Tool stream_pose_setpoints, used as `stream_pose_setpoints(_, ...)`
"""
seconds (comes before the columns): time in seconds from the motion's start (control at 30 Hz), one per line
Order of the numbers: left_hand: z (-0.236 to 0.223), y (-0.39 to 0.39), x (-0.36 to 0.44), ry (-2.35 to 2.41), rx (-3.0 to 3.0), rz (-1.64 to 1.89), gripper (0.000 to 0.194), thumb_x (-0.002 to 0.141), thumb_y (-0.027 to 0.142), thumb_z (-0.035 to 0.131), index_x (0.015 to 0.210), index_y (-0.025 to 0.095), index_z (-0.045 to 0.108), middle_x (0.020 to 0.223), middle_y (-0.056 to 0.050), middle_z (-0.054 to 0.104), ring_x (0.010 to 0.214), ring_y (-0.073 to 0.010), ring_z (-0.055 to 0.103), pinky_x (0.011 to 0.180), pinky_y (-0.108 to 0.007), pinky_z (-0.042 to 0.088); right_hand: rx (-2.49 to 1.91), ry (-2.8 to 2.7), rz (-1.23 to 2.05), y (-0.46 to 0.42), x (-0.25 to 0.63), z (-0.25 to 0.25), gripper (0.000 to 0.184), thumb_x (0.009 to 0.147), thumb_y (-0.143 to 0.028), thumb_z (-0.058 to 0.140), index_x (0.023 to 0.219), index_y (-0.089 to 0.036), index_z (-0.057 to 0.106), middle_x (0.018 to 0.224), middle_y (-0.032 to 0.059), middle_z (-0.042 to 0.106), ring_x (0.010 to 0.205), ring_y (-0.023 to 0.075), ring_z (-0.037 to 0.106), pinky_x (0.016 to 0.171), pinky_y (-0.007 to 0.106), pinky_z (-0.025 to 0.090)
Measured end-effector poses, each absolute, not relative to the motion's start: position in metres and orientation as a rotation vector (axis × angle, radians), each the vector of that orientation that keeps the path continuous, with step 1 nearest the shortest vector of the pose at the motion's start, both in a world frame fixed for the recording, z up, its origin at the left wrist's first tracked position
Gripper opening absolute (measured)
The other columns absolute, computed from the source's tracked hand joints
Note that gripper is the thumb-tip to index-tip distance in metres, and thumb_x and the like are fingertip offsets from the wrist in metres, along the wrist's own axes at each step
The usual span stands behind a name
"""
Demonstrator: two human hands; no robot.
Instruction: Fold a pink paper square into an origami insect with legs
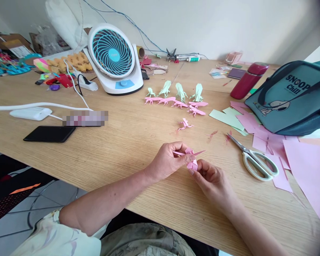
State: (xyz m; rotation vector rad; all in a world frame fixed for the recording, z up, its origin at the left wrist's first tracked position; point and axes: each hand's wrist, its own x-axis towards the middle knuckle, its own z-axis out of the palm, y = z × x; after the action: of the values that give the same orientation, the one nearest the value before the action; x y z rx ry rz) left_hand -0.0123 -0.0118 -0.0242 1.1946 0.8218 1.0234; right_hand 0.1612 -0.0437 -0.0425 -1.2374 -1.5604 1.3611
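A pink folded-paper figure (192,165) with thin points sticking out to both sides is held just above the table near its front edge. My left hand (172,158) pinches its upper part between thumb and fingers. At the lower end, the thumb and curled fingers of my right hand (213,179) grip the paper. Beyond my hands stands a small pink origami figure (185,124) on thin legs. Farther back are several pink origami insects (180,104) in a row, with several pale green ones (180,91) behind them.
Scissors (256,161) lie to the right, beside pink sheets (306,170) and pale green sheets (226,119). A teal bag (293,99) and red flask (249,81) stand behind them. On the left are a fan (113,55), a black phone (49,134) and white cables (37,106).
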Motion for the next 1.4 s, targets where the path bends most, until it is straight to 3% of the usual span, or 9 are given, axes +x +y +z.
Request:
stream_pose_setpoints(0.27, -0.019, -0.013, -0.013, 0.815, 1.192, 1.027, 0.034, 0.078, 0.039, 0.080, 0.077, 0.012, 0.060, 0.066, -0.003, 0.070, 0.063, -0.0149, 0.068, 0.067, -0.028, 0.054, -1.260, -1.799, 1.303, -0.048, 0.167, -0.031, 0.043, 0.089, -0.045, 0.065, 0.062, -0.020, 0.043, 0.058, -0.0051, 0.034, 0.054, 0.0098, 0.029, 0.048, 0.026, 0.022)
stream_pose_setpoints(0.4, -0.017, -0.014, -0.014, 0.828, 1.195, 0.936, 0.039, 0.075, 0.045, 0.080, 0.077, 0.013, 0.060, 0.067, -0.004, 0.071, 0.062, -0.0152, 0.068, 0.063, -0.025, 0.052, -1.179, -1.598, 1.222, -0.045, 0.176, -0.028, 0.019, 0.091, -0.040, 0.065, 0.090, -0.022, 0.060, 0.074, -0.0011, 0.054, 0.066, 0.0134, 0.048, 0.058, 0.025, 0.040)
stream_pose_setpoints(0.5, -0.016, -0.015, -0.014, 0.797, 1.199, 0.857, 0.039, 0.076, 0.047, 0.079, 0.075, 0.013, 0.059, 0.062, -0.004, 0.069, 0.060, -0.0148, 0.067, 0.065, -0.026, 0.051, -1.037, -1.443, 1.274, -0.042, 0.177, -0.030, 0.020, 0.093, -0.034, 0.065, 0.111, -0.027, 0.061, 0.089, 0.0012, 0.062, 0.080, 0.0152, 0.058, 0.073, 0.027, 0.049)
stream_pose_setpoints(0.6, -0.015, -0.016, -0.014, 0.791, 1.197, 0.816, 0.038, 0.075, 0.046, 0.081, 0.075, 0.012, 0.061, 0.063, -0.004, 0.070, 0.060, -0.0141, 0.067, 0.066, -0.026, 0.051, -0.947, -1.432, 1.379, -0.039, 0.174, -0.031, 0.009, 0.093, -0.030, 0.065, 0.102, -0.028, 0.066, 0.090, 0.0011, 0.063, 0.082, 0.0147, 0.061, 0.078, 0.028, 0.050)
stream_pose_setpoints(0.73, -0.017, -0.015, -0.013, 0.769, 1.169, 0.796, 0.038, 0.074, 0.045, 0.082, 0.073, 0.012, 0.063, 0.063, -0.004, 0.069, 0.060, -0.0136, 0.066, 0.065, -0.025, 0.051, -0.929, -1.412, 1.418, -0.038, 0.174, -0.031, 0.002, 0.092, -0.027, 0.067, 0.093, -0.025, 0.068, 0.084, 0.0000, 0.063, 0.076, 0.0126, 0.061, 0.072, 0.025, 0.050)
stream_pose_setpoints(0.9, -0.020, -0.012, -0.014, 0.832, 1.086, 0.802, 0.044, 0.062, 0.048, 0.089, 0.071, 0.011, 0.067, 0.063, 0.000, 0.065, 0.047, -0.0044, 0.050, 0.043, -0.016, 0.036, -0.977, -1.515, 1.281, -0.036, 0.179, -0.037, 0.003, 0.091, -0.027, 0.068, 0.093, -0.025, 0.069, 0.085, 0.0006, 0.063, 0.077, 0.0134, 0.060, 0.071, 0.027, 0.049)
stream_pose_setpoints(1.0, -0.017, -0.010, -0.017, 0.842, 1.034, 0.704, 0.045, 0.063, 0.050, 0.087, 0.074, 0.011, 0.069, 0.066, -0.002, 0.067, 0.045, -0.0037, 0.052, 0.039, -0.015, 0.030, -1.002, -1.574, 1.149, -0.037, 0.181, -0.039, 0.003, 0.092, -0.025, 0.066, 0.095, -0.026, 0.068, 0.087, 0.0012, 0.062, 0.081, 0.0152, 0.060, 0.072, 0.029, 0.049)
stream_pose_setpoints(1.23, -0.012, -0.012, -0.016, 0.898, 0.890, 0.619, 0.045, 0.063, 0.050, 0.087, 0.080, 0.012, 0.070, 0.070, -0.003, 0.072, 0.052, -0.0084, 0.065, 0.041, -0.014, 0.039, -1.009, -1.798, 0.787, -0.038, 0.181, -0.030, 0.013, 0.092, -0.015, 0.063, 0.094, -0.026, 0.068, 0.083, 0.0002, 0.062, 0.075, 0.0140, 0.057, 0.068, 0.029, 0.047)
stream_pose_setpoints(1.4, -0.013, -0.012, -0.013, 0.907, 0.861, 0.662, 0.045, 0.063, 0.050, 0.087, 0.080, 0.012, 0.070, 0.069, -0.003, 0.073, 0.054, -0.0087, 0.067, 0.042, -0.013, 0.039, -1.062, -1.738, 1.030, -0.037, 0.181, -0.033, 0.018, 0.093, -0.024, 0.064, 0.110, -0.029, 0.063, 0.099, 0.0030, 0.063, 0.086, 0.0173, 0.060, 0.076, 0.033, 0.051)
